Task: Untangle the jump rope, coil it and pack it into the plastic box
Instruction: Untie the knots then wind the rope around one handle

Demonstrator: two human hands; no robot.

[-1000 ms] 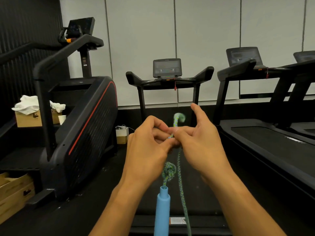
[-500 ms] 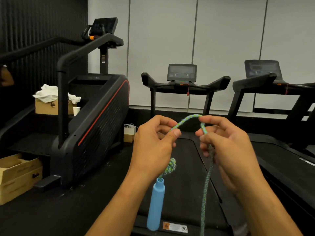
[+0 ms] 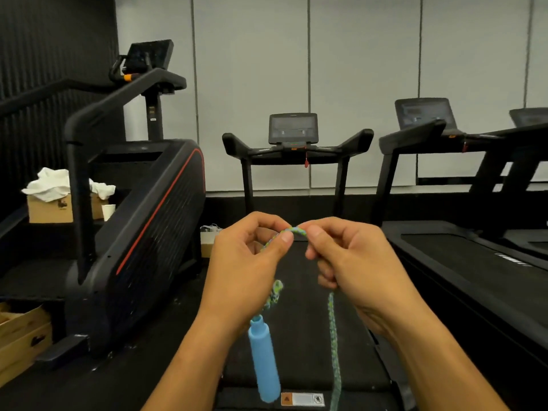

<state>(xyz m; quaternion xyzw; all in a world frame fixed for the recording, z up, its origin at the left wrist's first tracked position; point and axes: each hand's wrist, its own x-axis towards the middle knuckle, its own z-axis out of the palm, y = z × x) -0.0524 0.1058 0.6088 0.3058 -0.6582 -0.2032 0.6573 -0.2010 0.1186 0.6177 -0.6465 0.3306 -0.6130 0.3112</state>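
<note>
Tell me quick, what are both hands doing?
Left hand: pinching the jump rope.
Right hand: pinching the same rope.

the jump rope (image 3: 333, 330) is a braided cord flecked green and blue, with a smooth light-blue cylindrical handle (image 3: 264, 361). a short stretch of it arches at the top, pinched at each end between a thumb and fingers. below the left pinch the cord drops to a small tight knot (image 3: 275, 290) just above the handle's narrow neck, and the handle hangs free, tilted slightly. below the right pinch the other length hangs nearly straight down and runs out of the bottom of the view.
</note>
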